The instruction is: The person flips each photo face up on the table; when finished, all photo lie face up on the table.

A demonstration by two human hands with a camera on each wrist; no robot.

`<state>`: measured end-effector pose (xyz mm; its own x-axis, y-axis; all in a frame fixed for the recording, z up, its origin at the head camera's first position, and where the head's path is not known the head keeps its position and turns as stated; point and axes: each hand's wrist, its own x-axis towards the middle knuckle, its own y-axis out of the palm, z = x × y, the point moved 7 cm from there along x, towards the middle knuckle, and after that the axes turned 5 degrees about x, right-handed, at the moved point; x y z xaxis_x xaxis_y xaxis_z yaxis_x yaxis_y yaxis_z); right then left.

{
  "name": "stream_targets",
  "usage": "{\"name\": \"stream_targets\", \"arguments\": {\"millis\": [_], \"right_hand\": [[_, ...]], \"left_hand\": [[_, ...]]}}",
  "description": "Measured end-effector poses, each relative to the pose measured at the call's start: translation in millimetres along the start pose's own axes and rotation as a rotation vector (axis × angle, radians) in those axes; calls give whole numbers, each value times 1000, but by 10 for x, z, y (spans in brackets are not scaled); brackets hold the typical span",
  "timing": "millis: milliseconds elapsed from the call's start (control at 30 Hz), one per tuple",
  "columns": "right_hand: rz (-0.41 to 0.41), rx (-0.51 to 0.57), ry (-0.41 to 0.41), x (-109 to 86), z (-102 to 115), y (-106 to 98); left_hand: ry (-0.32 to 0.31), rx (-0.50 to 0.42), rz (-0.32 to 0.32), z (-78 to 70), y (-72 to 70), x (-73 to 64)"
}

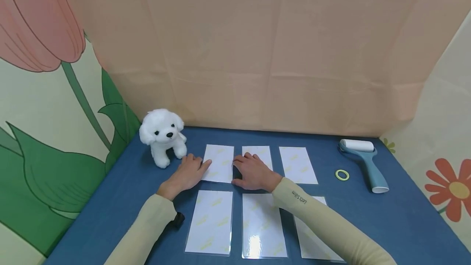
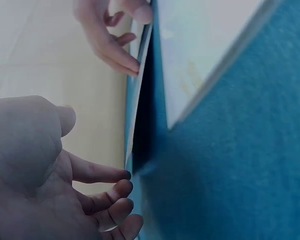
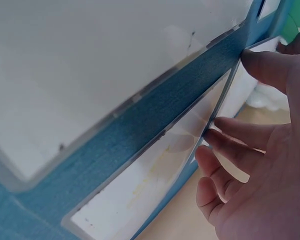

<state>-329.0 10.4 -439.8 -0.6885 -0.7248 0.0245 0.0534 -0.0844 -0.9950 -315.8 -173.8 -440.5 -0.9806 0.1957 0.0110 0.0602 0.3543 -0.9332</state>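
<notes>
Between my two hands lies the laminated white card [image 1: 219,162] at the back left, with faint yellow marks. My left hand [image 1: 186,171] is at its left edge, thumb reaching over the margin and fingers loosely bent. On the opposite side my right hand [image 1: 254,173] has its thumb and fingertips along the card's right edge, overlapping the back middle card [image 1: 262,153]. In the left wrist view, a card edge [image 2: 139,100] stands slightly off the cloth with dark shadow under it. The right wrist view shows the thumb and fingers [image 3: 240,132] against the card's side.
Nearer me lie the front left card [image 1: 209,222], front middle card [image 1: 263,226] and front right card [image 1: 312,236], partly under my right sleeve. Another card [image 1: 298,165] is at back right. A white plush dog [image 1: 162,136], yellow-green ring [image 1: 342,171] and lint roller [image 1: 368,162] stand around them.
</notes>
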Motion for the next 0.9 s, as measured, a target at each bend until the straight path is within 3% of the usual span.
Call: {"name": "stream_targets", "arguments": {"millis": [167,333,467,567,700,900], "right_hand": [[-7,33,3,-7,5,-36],[7,150,-3,9,-14,-49],[5,310,10,46,-69,-67],[-8,513,60,56,-130,-121],[-6,763,183,12,-201,-191],[77,945,278,-41,-242,-153]], "left_hand": [[-3,-54,-70,-76,-118,26],[8,-123,-129,-221,-267,70],[27,-219,-171,-349,-376,115],[36,-302,-189,-427,-408,160],[16,-410,-174,-496,-347,217],[-19,-485,-102,-551,-121,269]]}}
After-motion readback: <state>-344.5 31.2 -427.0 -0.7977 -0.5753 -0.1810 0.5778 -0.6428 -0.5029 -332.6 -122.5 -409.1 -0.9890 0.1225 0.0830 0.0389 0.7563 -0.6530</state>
